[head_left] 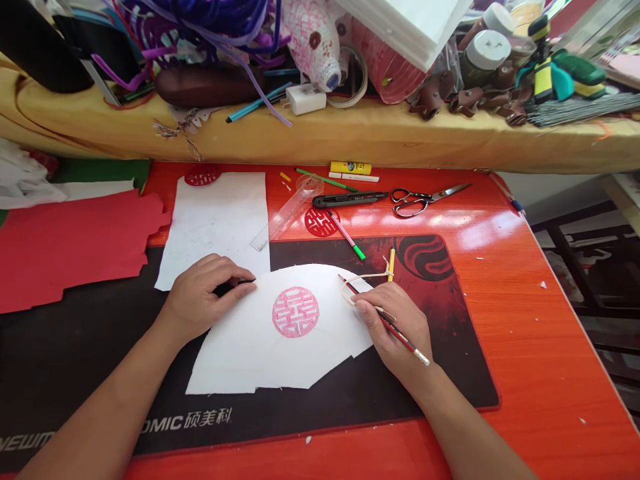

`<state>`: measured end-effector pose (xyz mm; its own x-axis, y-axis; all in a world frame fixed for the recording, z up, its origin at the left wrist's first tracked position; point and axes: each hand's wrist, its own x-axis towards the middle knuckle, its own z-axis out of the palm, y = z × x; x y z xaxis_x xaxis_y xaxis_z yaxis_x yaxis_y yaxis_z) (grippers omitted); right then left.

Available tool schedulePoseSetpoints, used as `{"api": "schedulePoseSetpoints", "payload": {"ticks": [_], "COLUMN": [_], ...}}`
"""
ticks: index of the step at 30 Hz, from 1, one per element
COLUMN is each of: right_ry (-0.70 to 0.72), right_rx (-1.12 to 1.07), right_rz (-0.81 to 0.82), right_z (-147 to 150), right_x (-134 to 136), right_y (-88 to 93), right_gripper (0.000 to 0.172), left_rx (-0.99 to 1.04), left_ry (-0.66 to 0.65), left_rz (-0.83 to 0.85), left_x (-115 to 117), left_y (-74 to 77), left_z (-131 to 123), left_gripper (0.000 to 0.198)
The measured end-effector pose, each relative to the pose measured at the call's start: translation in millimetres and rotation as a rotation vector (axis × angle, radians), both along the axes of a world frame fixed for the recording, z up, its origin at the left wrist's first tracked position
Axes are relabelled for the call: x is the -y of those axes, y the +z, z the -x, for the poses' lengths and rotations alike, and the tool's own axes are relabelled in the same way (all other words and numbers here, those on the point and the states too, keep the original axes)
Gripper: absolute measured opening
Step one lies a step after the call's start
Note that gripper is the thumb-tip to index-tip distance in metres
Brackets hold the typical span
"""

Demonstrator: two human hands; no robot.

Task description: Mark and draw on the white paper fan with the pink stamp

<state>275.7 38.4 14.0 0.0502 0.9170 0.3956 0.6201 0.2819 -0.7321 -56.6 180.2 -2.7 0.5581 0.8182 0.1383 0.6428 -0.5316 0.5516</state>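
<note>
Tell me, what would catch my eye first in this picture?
The round pink emblem on the white paper sheet stands out at the centre, with the left hand resting on the sheet's edge and the right hand holding a red-striped pencil. Above them, scissors lie on the glossy orange-red desk. Along the top, purple ribbons crowd a shelf draped in yellow cloth.

White paper (240, 360) w/ pink round lattice motif (295, 312), black-red mat (450, 333).

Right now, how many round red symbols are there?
3: a red cutout above the upper white sheet, another beside the clear ruler, a pink one on the fan-shaped white paper. Some may be hidden.
</note>
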Motion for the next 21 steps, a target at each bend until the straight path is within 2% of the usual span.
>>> {"api": "schedulePoseSetpoints", "payload": {"ticks": [14, 21], "right_ry": [-0.020, 0.014], "right_rx": [-0.019, -0.013], "right_rz": [-0.038, -0.027], "right_z": [-0.9, -1.3], "right_x": [0.8, 0.7], "right_y": [-0.9, -2.6], "right_gripper": [0.017, 0.016], "left_rx": [-0.001, -0.001], "left_ry": [0.017, 0.019], "left_rz": [0.027, 0.022], "left_x": [0.3, 0.3], "left_y": [0.6, 0.1], "left_z": [-0.5, -0.5], "left_gripper": [0.028, 0.028]}}
